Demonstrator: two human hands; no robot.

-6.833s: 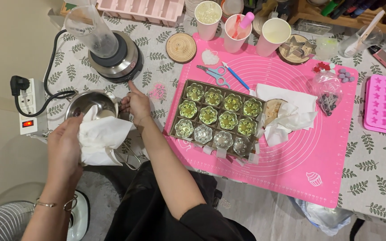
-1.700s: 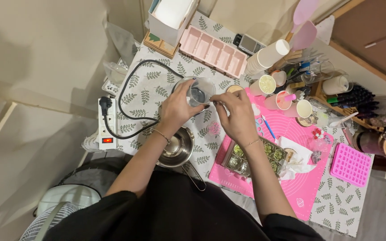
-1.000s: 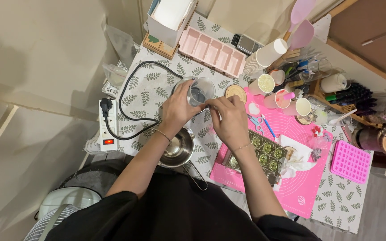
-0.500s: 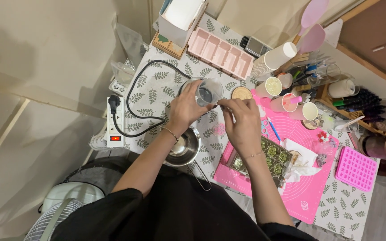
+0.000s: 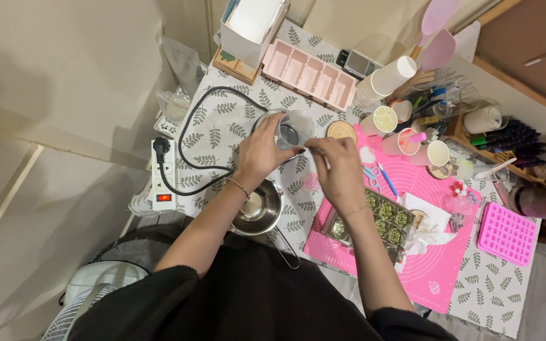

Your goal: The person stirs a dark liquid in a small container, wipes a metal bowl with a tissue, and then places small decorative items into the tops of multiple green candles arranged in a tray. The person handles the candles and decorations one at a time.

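- The clear plastic beaker (image 5: 291, 131) stands on the hotplate, toward the table's (image 5: 222, 126) far left corner.
- The left hand (image 5: 261, 151) curls its fingers around the beaker's near wall, closed on it.
- The right hand (image 5: 337, 169) pinches at the rim; what it grips is unclear.
- It looks light, thin-walled and slick (best held round the body, below the rim).

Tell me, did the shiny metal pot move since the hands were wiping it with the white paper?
Cannot tell; the camera moved. The pot lies near the power strip, with neither hand on it.
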